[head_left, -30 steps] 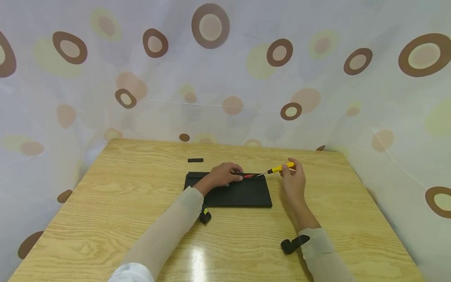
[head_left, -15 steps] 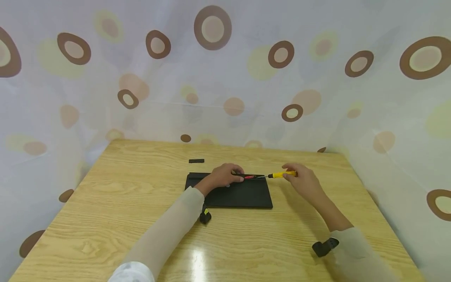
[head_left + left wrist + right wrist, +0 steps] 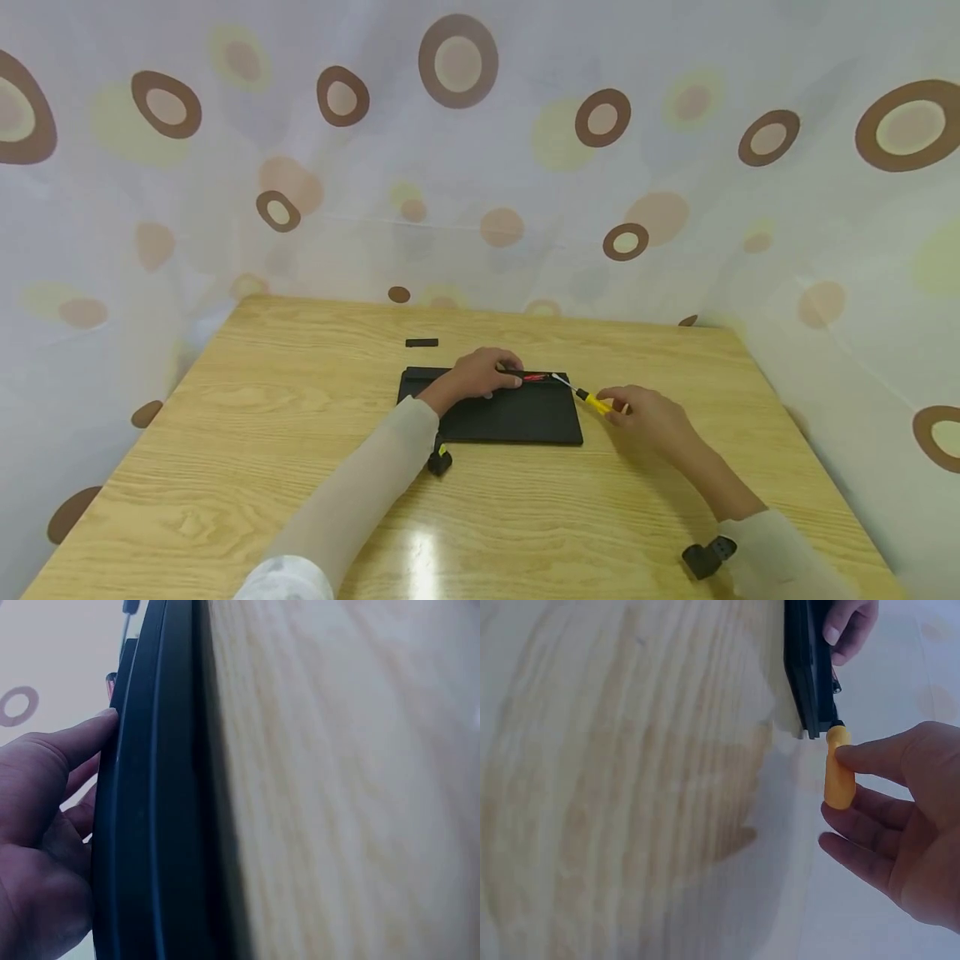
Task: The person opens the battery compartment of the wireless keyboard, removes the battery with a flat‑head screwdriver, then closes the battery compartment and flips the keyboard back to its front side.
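Observation:
A flat black device [image 3: 517,418] with a raised ridge along its far side lies on the table. My left hand [image 3: 480,372] grips that ridge near its middle; the left wrist view shows the thumb on one face and fingers behind. Just right of this hand, red parts [image 3: 536,377] show in an opening in the ridge. My right hand [image 3: 652,421] pinches a yellow-handled screwdriver [image 3: 840,769] between thumb and fingers. Its metal shaft slants up-left, with the tip at the right end of the opening in the head view.
On the wooden table [image 3: 300,375], a small black strip [image 3: 422,342] lies behind the device, to the left. A patterned curtain [image 3: 495,167] hangs around the table's back and sides.
My right hand has moved right and toward me, tilting the screwdriver's handle from above its tip to below it in the head view. The left hand keeps its grip.

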Demonstrator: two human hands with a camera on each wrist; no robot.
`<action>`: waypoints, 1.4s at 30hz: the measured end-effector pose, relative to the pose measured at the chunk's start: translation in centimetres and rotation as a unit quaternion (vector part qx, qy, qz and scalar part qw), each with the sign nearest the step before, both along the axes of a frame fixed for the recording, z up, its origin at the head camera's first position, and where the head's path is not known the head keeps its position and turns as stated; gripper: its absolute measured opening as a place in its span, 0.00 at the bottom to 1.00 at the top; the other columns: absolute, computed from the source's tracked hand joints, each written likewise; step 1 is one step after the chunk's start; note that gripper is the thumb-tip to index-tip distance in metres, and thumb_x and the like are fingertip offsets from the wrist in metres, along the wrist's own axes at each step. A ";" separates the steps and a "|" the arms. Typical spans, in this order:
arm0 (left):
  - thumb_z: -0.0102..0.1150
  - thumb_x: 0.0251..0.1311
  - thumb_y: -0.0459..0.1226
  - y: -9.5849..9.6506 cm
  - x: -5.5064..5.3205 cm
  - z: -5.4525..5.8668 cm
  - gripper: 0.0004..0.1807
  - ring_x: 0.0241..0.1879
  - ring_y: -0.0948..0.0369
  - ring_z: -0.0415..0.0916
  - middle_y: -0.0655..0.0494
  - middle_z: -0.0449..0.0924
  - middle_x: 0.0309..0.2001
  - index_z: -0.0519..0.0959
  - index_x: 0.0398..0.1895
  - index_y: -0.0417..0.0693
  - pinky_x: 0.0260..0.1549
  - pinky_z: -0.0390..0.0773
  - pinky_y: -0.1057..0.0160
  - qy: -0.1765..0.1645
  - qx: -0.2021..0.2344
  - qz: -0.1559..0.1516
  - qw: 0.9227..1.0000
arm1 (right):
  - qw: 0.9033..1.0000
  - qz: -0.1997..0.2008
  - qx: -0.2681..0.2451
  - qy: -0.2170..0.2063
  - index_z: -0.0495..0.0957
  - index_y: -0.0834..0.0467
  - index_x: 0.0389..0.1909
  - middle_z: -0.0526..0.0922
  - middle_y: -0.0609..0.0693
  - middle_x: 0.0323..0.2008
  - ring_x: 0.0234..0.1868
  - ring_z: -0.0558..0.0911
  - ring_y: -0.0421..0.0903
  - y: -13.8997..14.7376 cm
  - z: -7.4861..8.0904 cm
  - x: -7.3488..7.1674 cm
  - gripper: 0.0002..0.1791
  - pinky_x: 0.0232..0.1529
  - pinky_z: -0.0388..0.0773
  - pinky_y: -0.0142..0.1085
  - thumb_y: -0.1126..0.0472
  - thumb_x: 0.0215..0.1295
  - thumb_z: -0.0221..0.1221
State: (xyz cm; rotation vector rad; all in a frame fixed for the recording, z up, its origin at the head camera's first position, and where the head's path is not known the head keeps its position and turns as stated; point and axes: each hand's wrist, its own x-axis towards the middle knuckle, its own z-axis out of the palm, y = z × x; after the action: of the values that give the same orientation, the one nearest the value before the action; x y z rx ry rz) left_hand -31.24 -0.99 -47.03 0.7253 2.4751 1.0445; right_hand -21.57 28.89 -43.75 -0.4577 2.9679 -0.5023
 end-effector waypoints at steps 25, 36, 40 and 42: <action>0.58 0.72 0.48 -0.1 -0.2 -0.5 0.18 0.32 0.61 0.81 0.54 0.79 0.60 0.78 0.62 0.58 0.31 0.80 0.62 -0.004 -0.017 0.005 1.000 | 0.987 -0.134 -0.079 0.048 0.70 0.74 0.65 0.81 0.66 0.38 0.20 0.67 0.44 7.2 -2.9 2.8 0.25 0.18 0.63 0.32 0.63 0.74 0.55; 0.58 0.72 0.48 0.1 -0.4 -0.8 0.18 0.33 0.61 0.81 0.54 0.79 0.59 0.79 0.61 0.58 0.31 0.81 0.62 -0.009 -0.009 0.003 1.000 | 0.988 -0.143 -0.052 0.034 0.70 0.78 0.61 0.80 0.67 0.38 0.22 0.69 0.45 7.7 -3.1 3.0 0.25 0.20 0.65 0.34 0.63 0.71 0.55; 0.58 0.72 0.48 0.3 -0.4 -0.7 0.18 0.33 0.62 0.81 0.55 0.79 0.60 0.79 0.61 0.59 0.31 0.81 0.63 -0.003 -0.015 0.002 1.000 | 0.989 -0.141 -0.039 0.031 0.70 0.78 0.61 0.81 0.69 0.38 0.25 0.72 0.47 7.7 -3.0 3.0 0.26 0.23 0.68 0.36 0.62 0.70 0.56; 0.58 0.72 0.49 0.3 -0.4 -0.7 0.18 0.33 0.63 0.81 0.56 0.79 0.60 0.79 0.61 0.58 0.31 0.81 0.63 0.000 -0.016 0.002 1.000 | 0.989 -0.139 -0.035 0.031 0.70 0.79 0.61 0.81 0.71 0.39 0.26 0.74 0.48 7.7 -2.9 3.0 0.27 0.23 0.70 0.37 0.61 0.70 0.57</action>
State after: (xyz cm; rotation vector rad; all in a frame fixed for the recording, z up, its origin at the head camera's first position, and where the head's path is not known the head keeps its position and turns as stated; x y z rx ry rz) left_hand -31.67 -0.68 -47.71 0.7111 2.4872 1.0052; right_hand -18.57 36.55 -46.68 -0.0622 3.0986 -0.6310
